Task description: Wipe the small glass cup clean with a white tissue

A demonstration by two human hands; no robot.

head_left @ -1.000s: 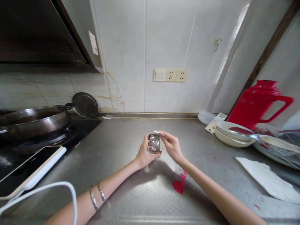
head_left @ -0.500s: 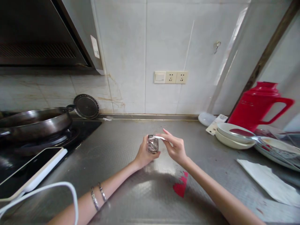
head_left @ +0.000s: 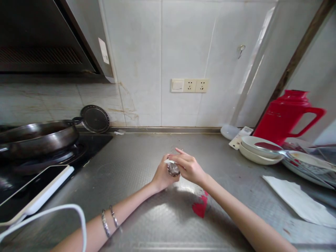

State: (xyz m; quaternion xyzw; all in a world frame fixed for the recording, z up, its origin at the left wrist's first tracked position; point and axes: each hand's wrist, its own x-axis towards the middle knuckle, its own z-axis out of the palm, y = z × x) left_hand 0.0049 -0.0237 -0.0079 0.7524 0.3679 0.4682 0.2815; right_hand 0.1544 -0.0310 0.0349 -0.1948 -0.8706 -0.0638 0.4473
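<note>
My left hand (head_left: 160, 177) is wrapped round a small clear glass (head_left: 173, 170) above the middle of the counter. Its open end or base faces me; which one I cannot tell. A small white piece of tissue (head_left: 170, 161) is pinched in my right hand (head_left: 191, 169), against the upper edge of the glass. The right fingers are bent over the glass and partly cover it. Two silver bracelets sit on my left forearm.
To the left, a pan (head_left: 39, 138) stands on the black stove near a phone (head_left: 34, 190) and a white cable (head_left: 65, 207). At right are stacked bowls (head_left: 258, 157), a red thermos (head_left: 285, 117) and a torn white paper sheet (head_left: 296, 199). A red patch (head_left: 200, 207) marks the metal counter (head_left: 136, 150).
My right hand has moved left and closer, bringing the tissue across the glass edge. The glass has tilted and now shows less between my hands. The view has shifted slightly.
</note>
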